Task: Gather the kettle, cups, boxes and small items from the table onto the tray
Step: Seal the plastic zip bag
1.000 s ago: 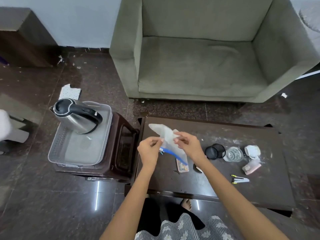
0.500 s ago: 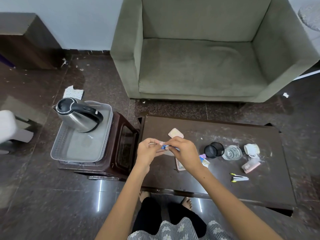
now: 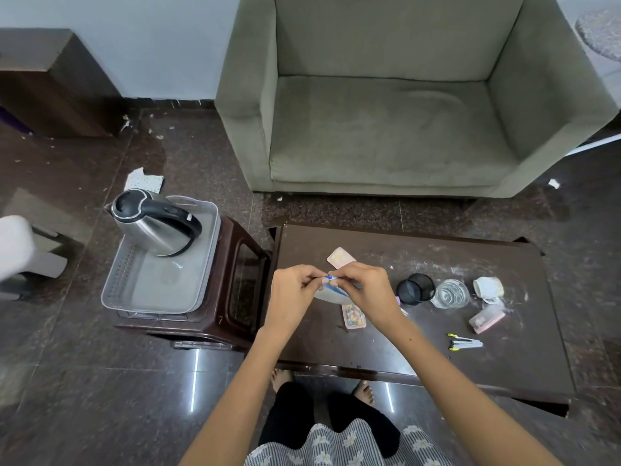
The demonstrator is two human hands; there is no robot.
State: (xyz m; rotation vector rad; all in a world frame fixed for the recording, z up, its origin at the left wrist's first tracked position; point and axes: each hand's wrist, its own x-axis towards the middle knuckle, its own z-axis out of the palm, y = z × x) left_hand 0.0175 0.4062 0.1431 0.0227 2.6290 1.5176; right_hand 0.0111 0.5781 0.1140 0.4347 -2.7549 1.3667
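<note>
Living room: armchair (image 3: 396, 109), coffee table (image 3: 420, 358)

Both hands — left hand (image 3: 291, 295), right hand (image 3: 364, 293) — pinch a clear blue-striped plastic bag (image 3: 332, 293) above the dark wooden counter (image 3: 369, 344); the steel kettle (image 3: 153, 223) stands in the grey tray (image 3: 116, 290), far left.

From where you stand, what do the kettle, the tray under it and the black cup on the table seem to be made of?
Kettle: brushed steel body, with streaky reflections; glossy black handle and lid, probably plastic.
Tray: pale grey matte plastic, judging by its perforated wall.
Black cup: looks like fine metal mesh, since light shows through its wall.
</note>
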